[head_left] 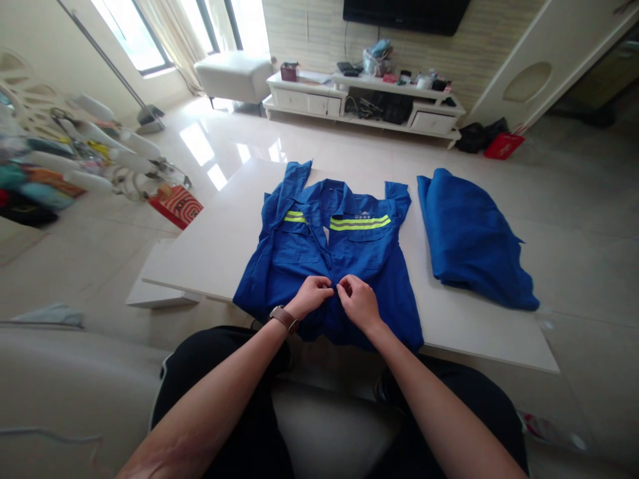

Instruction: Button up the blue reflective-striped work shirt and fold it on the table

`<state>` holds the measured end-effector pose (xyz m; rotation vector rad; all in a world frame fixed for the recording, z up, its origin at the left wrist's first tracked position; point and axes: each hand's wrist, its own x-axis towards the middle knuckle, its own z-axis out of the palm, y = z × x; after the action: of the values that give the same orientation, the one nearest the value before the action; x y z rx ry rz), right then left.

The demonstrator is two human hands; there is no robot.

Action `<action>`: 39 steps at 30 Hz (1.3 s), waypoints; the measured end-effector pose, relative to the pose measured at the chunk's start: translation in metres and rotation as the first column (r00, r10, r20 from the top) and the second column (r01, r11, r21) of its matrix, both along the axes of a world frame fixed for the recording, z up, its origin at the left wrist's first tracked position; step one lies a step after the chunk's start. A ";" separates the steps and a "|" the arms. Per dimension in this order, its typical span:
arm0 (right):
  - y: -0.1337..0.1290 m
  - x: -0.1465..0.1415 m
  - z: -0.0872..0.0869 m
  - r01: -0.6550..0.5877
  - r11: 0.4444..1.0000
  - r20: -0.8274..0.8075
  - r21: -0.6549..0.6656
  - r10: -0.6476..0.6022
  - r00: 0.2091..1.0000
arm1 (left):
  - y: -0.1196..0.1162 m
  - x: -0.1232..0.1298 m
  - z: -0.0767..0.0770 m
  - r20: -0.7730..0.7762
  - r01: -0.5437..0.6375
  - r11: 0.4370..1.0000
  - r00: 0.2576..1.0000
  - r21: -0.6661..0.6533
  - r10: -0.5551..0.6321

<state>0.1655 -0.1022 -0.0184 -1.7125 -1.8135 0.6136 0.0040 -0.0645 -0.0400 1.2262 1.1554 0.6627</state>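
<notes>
A blue work jacket with yellow-green reflective strips lies front side up on the white table, its collar pointing away from me and its lower hem hanging over the near edge. Both hands meet at the front opening, low on the jacket. My left hand, with a brown-strapped watch on the wrist, pinches the front edge. Just to its right, my right hand is closed in a pinch on the opposite front edge. Any button between the fingertips is too small to make out.
A folded blue garment lies on the table's right side. Beyond the table stand a white TV cabinet and a white bench. A red patterned bag is at the left, and a red bag sits far right.
</notes>
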 end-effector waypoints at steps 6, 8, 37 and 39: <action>0.002 0.000 -0.003 -0.001 1.000 0.010 -0.006 0.001 1.000 | 0.002 -0.002 -0.008 0.010 0.053 0.999 0.999 0.003 -0.053; 0.004 0.001 -0.003 -0.004 1.000 0.019 -0.015 0.005 1.000 | 0.002 -0.002 -0.007 0.007 0.048 0.999 0.999 0.015 -0.048; -0.006 0.000 -0.013 -0.247 0.960 0.292 -0.133 0.276 0.916 | 0.007 -0.013 0.004 -0.505 0.083 0.963 0.861 0.258 0.062; -0.003 0.003 -0.012 -0.225 0.971 0.299 -0.079 0.239 0.924 | 0.008 -0.014 0.004 -0.545 0.101 0.913 0.826 0.395 0.144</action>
<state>0.1682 -0.1055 -0.0307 -1.7089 -2.2610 0.5032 -0.0099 -0.0569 -0.0363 1.8569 1.5722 0.5886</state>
